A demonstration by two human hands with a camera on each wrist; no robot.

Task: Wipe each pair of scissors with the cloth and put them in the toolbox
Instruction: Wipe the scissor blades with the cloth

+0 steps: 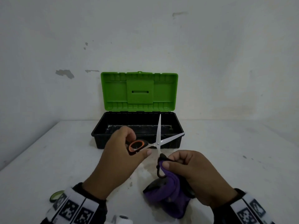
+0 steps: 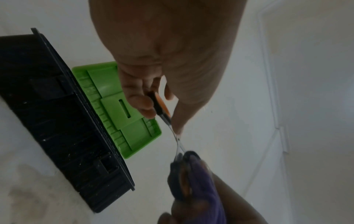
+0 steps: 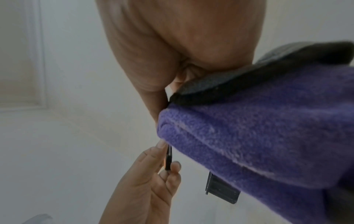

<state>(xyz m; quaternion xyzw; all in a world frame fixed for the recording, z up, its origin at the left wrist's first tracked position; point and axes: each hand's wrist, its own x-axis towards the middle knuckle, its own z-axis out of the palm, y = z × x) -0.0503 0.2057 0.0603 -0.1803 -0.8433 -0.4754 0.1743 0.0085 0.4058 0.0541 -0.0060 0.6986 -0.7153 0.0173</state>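
Note:
A pair of scissors (image 1: 157, 143) with black and orange handles is held spread wide in front of the toolbox (image 1: 98, 131), which has a black base and a raised green lid (image 1: 139, 91). My left hand (image 1: 123, 152) grips the orange-lined handle loop (image 2: 161, 106). My right hand (image 1: 191, 170) holds a purple and grey cloth (image 1: 166, 196) bunched against the other handle loop (image 1: 160, 168). In the right wrist view the cloth (image 3: 258, 136) fills the right side, with the left hand's fingers (image 3: 164, 169) pinching a handle below. The blades point up over the toolbox.
The toolbox stands on a white table (image 1: 48, 159) against a stained white wall. A green and black ring-shaped thing (image 1: 55, 196) lies at the table's near left by my wrist. A small white object (image 1: 123, 219) shows at the bottom edge.

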